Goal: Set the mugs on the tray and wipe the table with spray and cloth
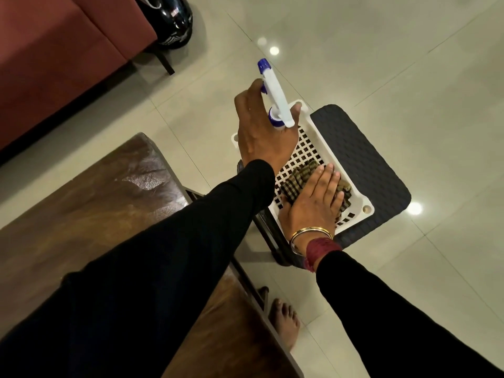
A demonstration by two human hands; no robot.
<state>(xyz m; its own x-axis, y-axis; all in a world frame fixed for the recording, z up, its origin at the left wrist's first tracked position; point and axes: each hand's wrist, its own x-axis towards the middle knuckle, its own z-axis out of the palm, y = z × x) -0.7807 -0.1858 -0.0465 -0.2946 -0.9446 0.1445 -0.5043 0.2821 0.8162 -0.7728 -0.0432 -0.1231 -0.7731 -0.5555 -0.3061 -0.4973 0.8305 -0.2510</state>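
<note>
My left hand (261, 126) grips a spray bottle with a white and blue head (274, 95), held over the far end of a white perforated tray (321, 137). The bottle's body is hidden behind the hand. My right hand (313, 197) lies flat on a checked brown cloth (297, 178) that sits in the tray; whether the fingers grip it I cannot tell. The tray rests on a dark woven-pattern stool (365, 159). The brown glossy table (103, 192) is at the left, partly under my left sleeve. No mugs are in view.
A red sofa (54, 58) stands at the upper left, with a black glossy helmet (171, 20) on the floor beside it. Pale floor tiles (409, 64) surround the stool. My bare foot (285, 320) stands by the table's edge.
</note>
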